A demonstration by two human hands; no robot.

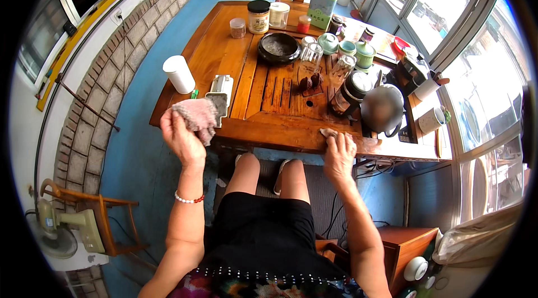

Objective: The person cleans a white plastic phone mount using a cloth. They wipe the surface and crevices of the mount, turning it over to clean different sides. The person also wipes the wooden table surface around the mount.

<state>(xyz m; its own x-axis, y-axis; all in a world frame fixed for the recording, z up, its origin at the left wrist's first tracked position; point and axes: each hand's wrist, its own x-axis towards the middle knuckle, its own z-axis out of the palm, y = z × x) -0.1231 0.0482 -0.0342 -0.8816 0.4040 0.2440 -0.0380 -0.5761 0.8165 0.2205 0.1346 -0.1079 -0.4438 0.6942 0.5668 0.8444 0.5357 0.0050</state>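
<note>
My left hand [183,134] grips a folded pink and grey cloth [196,114], raised over the table's near left corner. Pressed to the front edge of the wooden tea table [277,129], my right hand [339,151] has a crumpled pale piece [328,132], tissue or cloth, under its fingers. Just beyond the cloth lies a white and grey tray-like case [220,98], partly hidden by it. A white cylinder [179,74] stands behind my left hand. To the right of my right hand are a shiny kettle [381,109] and a dark-lidded glass jar [351,93].
A black stone bowl [278,48], upturned glasses [312,55], green lidded cups [365,54] and two dark figurines [311,83] occupy the table's middle. Several jars and a green box [322,8] line the far side. A fan [63,230] stands at lower left.
</note>
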